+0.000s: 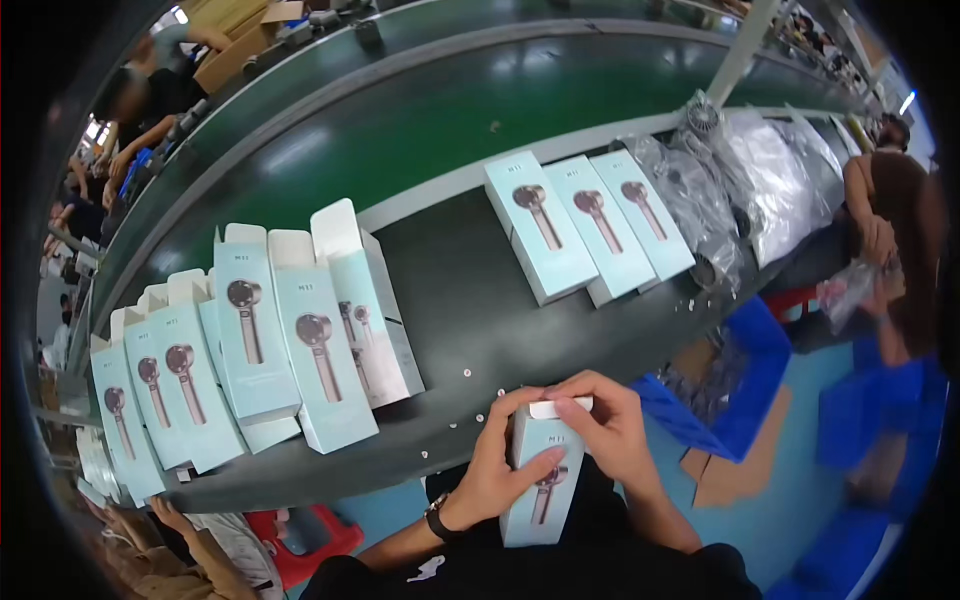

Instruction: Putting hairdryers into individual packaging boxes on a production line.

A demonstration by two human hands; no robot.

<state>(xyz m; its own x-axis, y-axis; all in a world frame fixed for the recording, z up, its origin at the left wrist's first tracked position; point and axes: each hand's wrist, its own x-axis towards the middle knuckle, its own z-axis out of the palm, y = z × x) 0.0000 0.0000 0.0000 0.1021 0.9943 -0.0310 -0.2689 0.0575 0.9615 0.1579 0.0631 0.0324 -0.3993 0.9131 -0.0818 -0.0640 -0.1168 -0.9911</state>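
Partly hidden, pale box (541,470) (lower end cut off), both hands (497,470) gripping

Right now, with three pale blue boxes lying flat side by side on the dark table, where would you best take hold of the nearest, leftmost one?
Probably by its long side walls, coming from above. The leftmost box lies face up, its left side and near end free. Its right side sits close against the middle box, so fingers may need to nudge it left first, or pinch the two short ends instead.

held pale-blue box (540,470) | open boxes (250,340) left | three closed boxes (590,225) right
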